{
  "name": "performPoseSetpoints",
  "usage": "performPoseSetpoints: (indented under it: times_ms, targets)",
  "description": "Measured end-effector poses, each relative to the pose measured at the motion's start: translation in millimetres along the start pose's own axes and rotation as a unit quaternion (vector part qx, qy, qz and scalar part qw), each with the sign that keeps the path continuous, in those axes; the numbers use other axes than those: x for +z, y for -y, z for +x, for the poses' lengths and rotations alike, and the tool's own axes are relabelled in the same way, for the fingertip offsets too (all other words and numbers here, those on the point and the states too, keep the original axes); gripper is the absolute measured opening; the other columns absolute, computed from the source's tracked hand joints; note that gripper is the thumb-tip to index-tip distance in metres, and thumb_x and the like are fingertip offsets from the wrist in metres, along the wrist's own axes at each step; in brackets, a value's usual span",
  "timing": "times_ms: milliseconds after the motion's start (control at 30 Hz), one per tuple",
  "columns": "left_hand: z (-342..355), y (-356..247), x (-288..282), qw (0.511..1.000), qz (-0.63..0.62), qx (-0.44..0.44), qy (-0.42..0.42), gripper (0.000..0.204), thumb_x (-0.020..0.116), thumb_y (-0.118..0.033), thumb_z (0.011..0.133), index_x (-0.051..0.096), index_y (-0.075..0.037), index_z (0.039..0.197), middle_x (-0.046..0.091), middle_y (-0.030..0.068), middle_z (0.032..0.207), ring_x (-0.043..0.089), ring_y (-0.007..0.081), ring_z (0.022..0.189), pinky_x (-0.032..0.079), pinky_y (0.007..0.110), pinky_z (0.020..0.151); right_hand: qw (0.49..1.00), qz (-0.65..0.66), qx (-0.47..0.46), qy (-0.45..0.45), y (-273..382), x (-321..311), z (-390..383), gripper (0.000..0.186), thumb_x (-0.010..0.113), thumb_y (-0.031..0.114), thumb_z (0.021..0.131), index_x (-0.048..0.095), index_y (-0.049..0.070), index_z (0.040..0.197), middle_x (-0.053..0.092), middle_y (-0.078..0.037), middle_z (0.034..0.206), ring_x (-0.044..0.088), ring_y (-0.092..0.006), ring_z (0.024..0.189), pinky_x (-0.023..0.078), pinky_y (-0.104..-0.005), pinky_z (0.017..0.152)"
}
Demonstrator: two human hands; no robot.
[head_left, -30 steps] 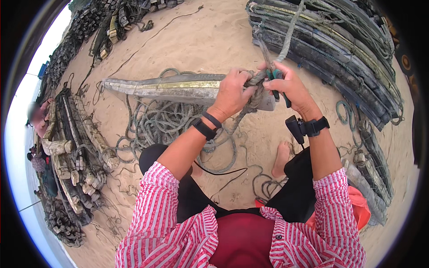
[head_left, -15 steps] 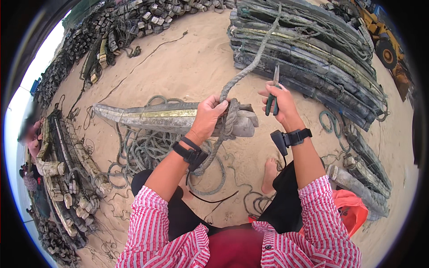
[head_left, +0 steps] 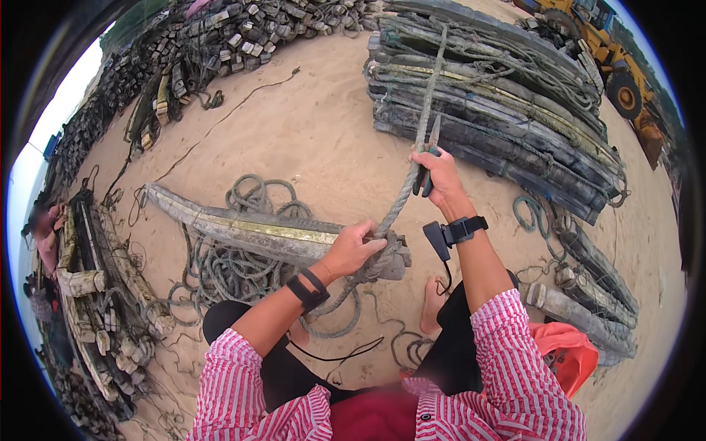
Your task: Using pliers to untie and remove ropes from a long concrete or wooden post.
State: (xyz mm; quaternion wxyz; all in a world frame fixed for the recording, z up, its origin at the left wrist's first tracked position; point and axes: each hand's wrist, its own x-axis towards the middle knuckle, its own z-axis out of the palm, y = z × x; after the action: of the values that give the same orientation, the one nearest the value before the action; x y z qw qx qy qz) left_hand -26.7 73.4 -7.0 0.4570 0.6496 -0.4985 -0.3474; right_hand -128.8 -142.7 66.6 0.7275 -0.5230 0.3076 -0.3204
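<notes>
A thick grey-green rope (head_left: pixel 404 197) is wrapped round the end of a weathered long float beam (head_left: pixel 250 231) with a pale yellow stripe. My left hand (head_left: pixel 353 250) is closed on the rope, right beside the wraps at the beam's end. Farther up the same rope, my right hand (head_left: pixel 439 175) is closed round a pair of shears (head_left: pixel 430 165) with dark green handles, blades pointing away from me. The thumb and finger of that hand also meet the rope. From there the rope runs taut to the large stack of beams (head_left: pixel 500 103).
Loose rope coils (head_left: pixel 235 272) lie beneath and behind the beam on sand. More beams (head_left: pixel 110 294) are piled at left, where a person (head_left: pixel 48 235) is. An orange bag (head_left: pixel 566 356) lies at lower right. A yellow wheeled machine (head_left: pixel 625 84) stands at the far right.
My right hand has come left with the shears and now meets the rope. My left hand sits lower, closer to the wraps. The view has shifted slightly.
</notes>
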Motion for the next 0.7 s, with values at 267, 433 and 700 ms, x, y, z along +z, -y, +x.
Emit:
performPoseSetpoints:
  times_ms: [267, 433, 700]
  targets:
    - [-23, 29, 30, 0.992, 0.026, 0.09, -0.081, 0.03, 0.066, -0.006, 0.084, 0.059, -0.001, 0.113, 0.063, 0.0089, 0.097, 0.058, 0.0183, 0.087, 0.046, 0.03, 0.086, 0.852, -0.304, -0.197, 0.378, 6, 74, -91, 0.041, 0.073, 0.022, 0.079, 0.061, -0.004, 0.109, 0.061, -0.004, 0.088, 0.051, -0.0142, 0.077, 0.045, -0.0289, 0.073]
    - [-31, 11, -2, 0.919, -0.367, -0.142, -0.031, 0.012, 0.058, 0.001, 0.085, 0.058, -0.003, 0.096, 0.063, 0.0128, 0.114, 0.061, 0.0209, 0.102, 0.049, 0.038, 0.092, 0.882, -0.4, -0.147, 0.201, 3, 57, -69, 0.038, 0.071, 0.022, 0.079, 0.062, -0.004, 0.106, 0.062, -0.015, 0.08, 0.059, -0.0218, 0.075, 0.047, -0.035, 0.069]
    - [-25, -22, -28, 0.814, -0.579, -0.039, -0.018, 0.011, 0.051, -0.013, 0.094, 0.055, -0.004, 0.099, 0.063, 0.0172, 0.118, 0.062, 0.0304, 0.106, 0.051, 0.05, 0.093, 0.916, -0.294, 0.005, 0.274, -1, 29, -75, 0.036, 0.069, 0.013, 0.074, 0.063, 0.002, 0.108, 0.063, -0.002, 0.089, 0.056, -0.0101, 0.079, 0.045, -0.0263, 0.07]
